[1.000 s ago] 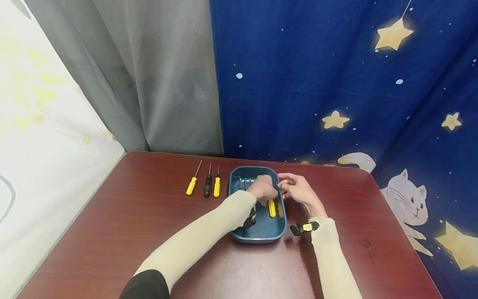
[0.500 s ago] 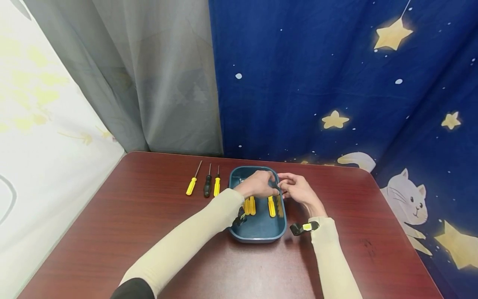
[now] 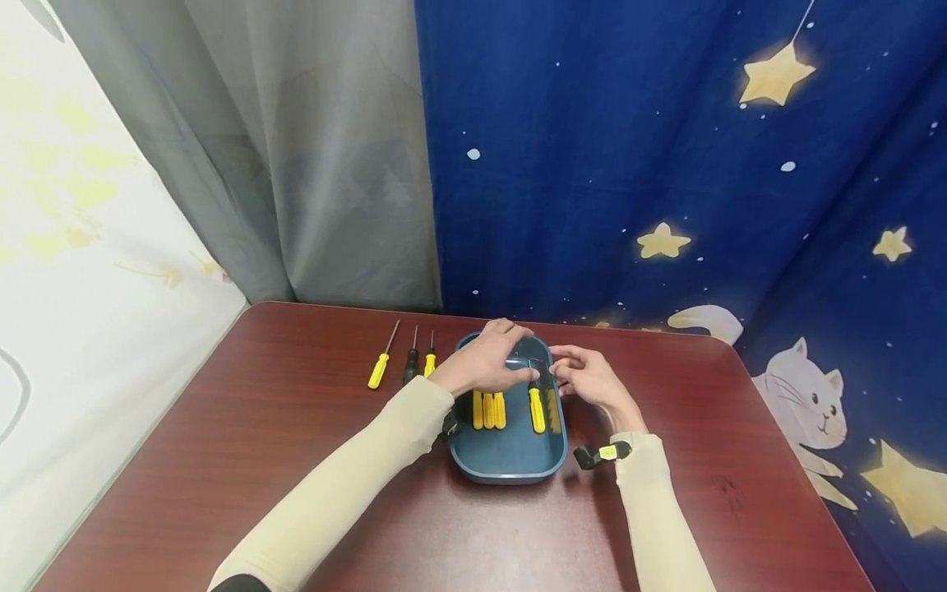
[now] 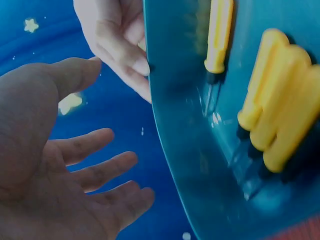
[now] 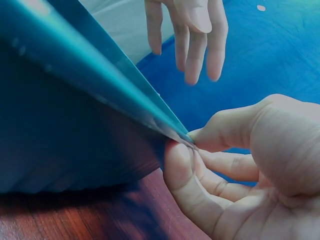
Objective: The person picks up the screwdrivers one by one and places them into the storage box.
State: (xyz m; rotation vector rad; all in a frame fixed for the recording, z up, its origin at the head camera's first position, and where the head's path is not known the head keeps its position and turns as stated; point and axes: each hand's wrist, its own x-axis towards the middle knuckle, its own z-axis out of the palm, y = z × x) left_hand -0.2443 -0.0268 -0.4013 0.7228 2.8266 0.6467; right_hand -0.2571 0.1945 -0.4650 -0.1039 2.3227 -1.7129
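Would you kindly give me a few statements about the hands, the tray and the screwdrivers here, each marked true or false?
1. The right hand pinches the rim of the blue tray. True.
2. The left hand grips a screwdriver. False: its fingers are spread and hold nothing.
3. Three screwdrivers lie on the table left of the tray. True.
4. The tray is empty. False: yellow-handled screwdrivers lie inside it.
5. All three screwdrivers on the table have yellow handles. False: the middle one is dark.
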